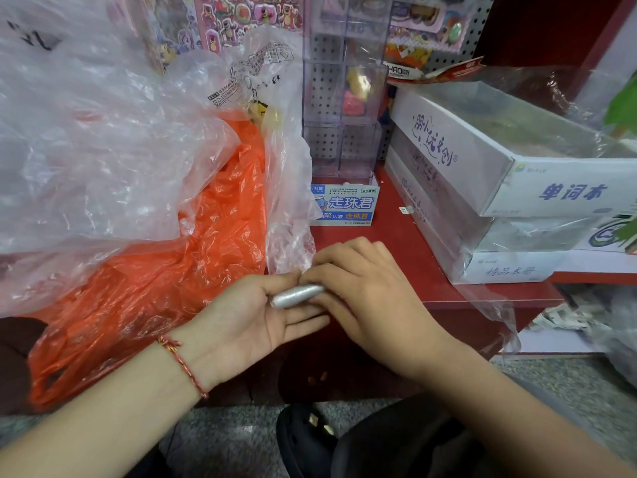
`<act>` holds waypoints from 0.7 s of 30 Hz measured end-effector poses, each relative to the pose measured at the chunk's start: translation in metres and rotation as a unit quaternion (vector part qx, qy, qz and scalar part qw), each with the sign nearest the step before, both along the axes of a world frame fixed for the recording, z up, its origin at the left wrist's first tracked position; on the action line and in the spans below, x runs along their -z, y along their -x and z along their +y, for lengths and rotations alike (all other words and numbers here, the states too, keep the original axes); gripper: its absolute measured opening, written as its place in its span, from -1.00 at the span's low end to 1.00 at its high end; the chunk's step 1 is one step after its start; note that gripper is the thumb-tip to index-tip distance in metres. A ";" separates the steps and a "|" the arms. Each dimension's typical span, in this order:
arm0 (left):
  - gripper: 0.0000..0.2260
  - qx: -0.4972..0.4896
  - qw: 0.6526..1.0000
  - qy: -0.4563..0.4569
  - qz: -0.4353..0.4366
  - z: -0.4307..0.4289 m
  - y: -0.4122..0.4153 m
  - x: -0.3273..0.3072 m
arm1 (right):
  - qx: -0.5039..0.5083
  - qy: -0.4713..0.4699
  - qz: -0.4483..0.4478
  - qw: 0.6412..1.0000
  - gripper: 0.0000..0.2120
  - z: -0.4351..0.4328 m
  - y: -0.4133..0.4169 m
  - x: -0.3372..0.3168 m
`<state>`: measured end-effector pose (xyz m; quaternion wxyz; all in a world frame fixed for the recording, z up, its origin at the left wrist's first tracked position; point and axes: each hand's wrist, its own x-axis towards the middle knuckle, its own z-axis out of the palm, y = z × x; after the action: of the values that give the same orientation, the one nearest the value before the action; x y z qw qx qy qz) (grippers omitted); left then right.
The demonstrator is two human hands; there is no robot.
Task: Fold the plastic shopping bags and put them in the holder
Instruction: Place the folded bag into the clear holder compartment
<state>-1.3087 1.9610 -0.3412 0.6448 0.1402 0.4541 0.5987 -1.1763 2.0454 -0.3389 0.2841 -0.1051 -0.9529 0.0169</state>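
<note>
Here's the rolled bag (296,295), a tight silvery tube of clear plastic held just above the front edge of the red desk (396,243). It lies across the straight fingers of the left grip (248,312), palm up and wide, with the thumb along its top. The right grip (365,291) comes over palm down and curls round the roll's right end. That end is hidden under the fingers, so how far the roll runs I cannot tell. A red string bracelet (182,360) sits on the left wrist.

Just left, touching the left grip's edge, an orange bag (193,277) sprawls off the desk, one handle loop hanging low. Over it billows a heap of clear bags (103,150), cut off by the frame's top and left; how many are in there is hard to say.

Behind the hands, a small blue-and-white carton (344,205) stands on the desk, its contents out of sight. Behind that stands a clear display case (344,98), with a blurred yellow-and-pink figure in one compartment. To the right, white boxes (482,160) are stacked in shiny film, lids closed. Sticker sheets (248,15) hang up top, and a black shoe (303,443) shows below.
</note>
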 end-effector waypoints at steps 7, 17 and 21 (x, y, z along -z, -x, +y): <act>-0.83 -0.006 0.995 -0.063 0.080 0.000 0.003 -0.003 | -0.020 0.235 0.008 0.972 -0.84 -0.001 0.009 -0.004; -0.76 -0.054 0.840 -0.143 0.520 0.010 0.008 0.014 | 0.072 0.378 0.023 0.923 -0.62 0.017 0.015 -0.003; -0.86 -0.125 0.894 -0.122 0.413 0.029 0.005 0.012 | 0.057 0.363 0.052 0.929 -0.75 0.015 0.025 -0.004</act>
<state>-1.3142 1.9897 -0.3536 0.2969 0.3948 0.6171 0.6126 -1.2011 2.0604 -0.3353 0.2762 -0.2543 -0.8580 0.3506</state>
